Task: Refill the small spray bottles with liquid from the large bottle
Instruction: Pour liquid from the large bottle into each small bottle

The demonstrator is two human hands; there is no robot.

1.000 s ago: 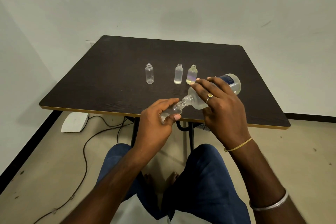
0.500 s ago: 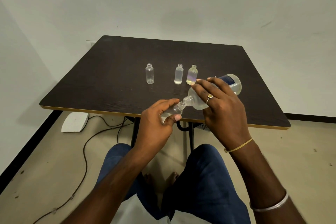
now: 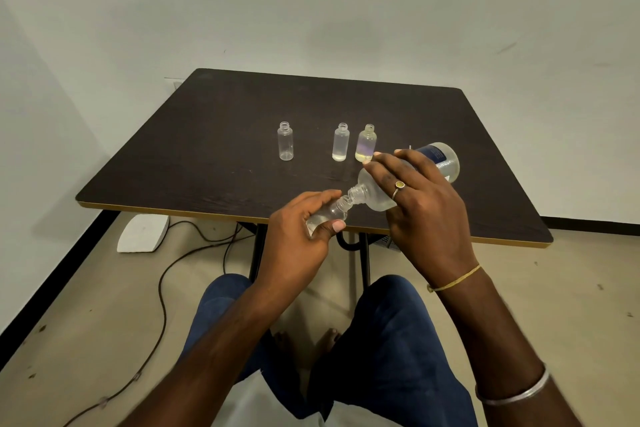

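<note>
Hardly anything is shifting since half a second ago.
At frame centre the left hand (image 3: 298,236) is gripping a clear, capless small spray bottle (image 3: 329,213), tilted; the right hand (image 3: 426,215) is clasping the frosted large bottle (image 3: 441,161), tipped neck-to-mouth against it. Three open small bottles (image 3: 340,144) are standing just above on the dark table (image 3: 207,149).

Legible text, numbers, brands, signs: none. Item: one dark blue label (image 3: 434,153) on the wall of the large bottle (image 3: 450,168), near its base. It carried pale print, which was too small and blurred to be read.
</note>
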